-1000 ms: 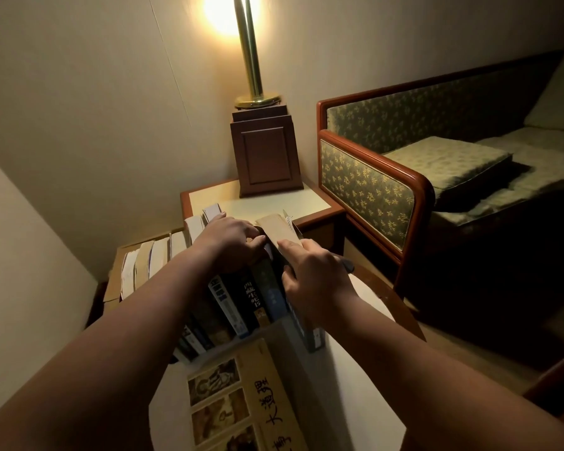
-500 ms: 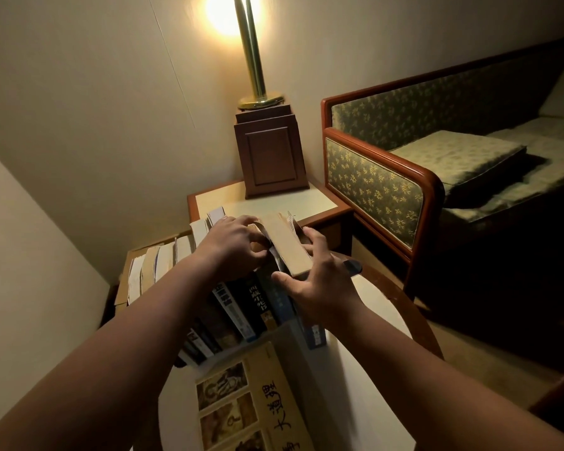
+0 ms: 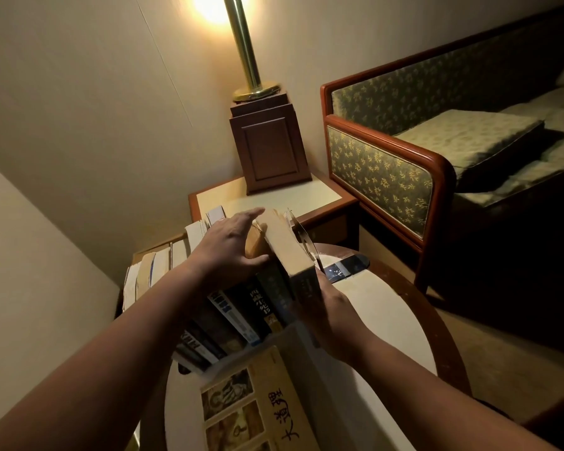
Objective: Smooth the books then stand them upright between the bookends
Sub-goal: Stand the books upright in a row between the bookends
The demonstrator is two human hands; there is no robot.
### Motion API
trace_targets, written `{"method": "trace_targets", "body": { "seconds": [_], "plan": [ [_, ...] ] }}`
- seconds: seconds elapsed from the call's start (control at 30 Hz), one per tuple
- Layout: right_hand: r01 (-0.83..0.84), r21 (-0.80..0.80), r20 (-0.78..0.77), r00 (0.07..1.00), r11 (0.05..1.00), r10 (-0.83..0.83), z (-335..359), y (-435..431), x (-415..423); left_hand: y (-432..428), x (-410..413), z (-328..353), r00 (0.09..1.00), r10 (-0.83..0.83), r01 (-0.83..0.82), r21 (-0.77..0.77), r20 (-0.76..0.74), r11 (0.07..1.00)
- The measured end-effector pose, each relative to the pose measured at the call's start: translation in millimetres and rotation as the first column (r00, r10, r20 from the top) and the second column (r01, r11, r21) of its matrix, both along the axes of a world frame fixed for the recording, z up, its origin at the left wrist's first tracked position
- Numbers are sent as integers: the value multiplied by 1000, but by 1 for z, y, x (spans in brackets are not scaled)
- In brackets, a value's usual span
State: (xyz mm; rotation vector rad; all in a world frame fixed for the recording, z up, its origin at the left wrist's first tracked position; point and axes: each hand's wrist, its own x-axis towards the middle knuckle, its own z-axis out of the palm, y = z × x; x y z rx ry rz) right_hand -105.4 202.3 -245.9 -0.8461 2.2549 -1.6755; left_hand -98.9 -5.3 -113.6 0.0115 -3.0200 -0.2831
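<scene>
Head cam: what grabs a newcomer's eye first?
Centre frame, a leaning row of books: the left hand lies flat on their tops, and the right hand grips the tan book at the right end. Behind, a glowing brass lamp at top and a green sofa at right.

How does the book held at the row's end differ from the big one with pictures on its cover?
The end book stands in the row, leaning, page edges up; the picture book lies flat, cover up. The right hand grips the end book, with the left hand flat beside it; no hand touches the picture book. Both look yellowish.
</scene>
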Motion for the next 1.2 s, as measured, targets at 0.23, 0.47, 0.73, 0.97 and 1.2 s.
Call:
{"method": "trace_targets", "body": {
  "seconds": [0.23, 0.47, 0.73, 0.97, 1.2],
  "plan": [
    [-46, -16, 39, 998, 999, 47, 2, -16, -25, -6, -3, -1, 997, -64, 67, -71, 35, 995],
    [-141, -145, 146, 976, 979, 162, 0, -34, -45, -5, -5, -1, 995, -23, 35, -117, 101, 993],
    [-108, -290, 406, 886, 951, 225, -7, -37, -53, -5, -5, -4, 996, 2, 9, -117, 93, 993],
    [-48, -216, 580, 797, 975, 167, -17, -51, -69, -2, -7, -1, 995, -4, 14, -97, 98, 995],
    [-98, -239, 612, 757, 966, 228, -19, -61, -81, -16, -13, 5, 992, -33, 21, 96, 123, 995]
  ]
}}
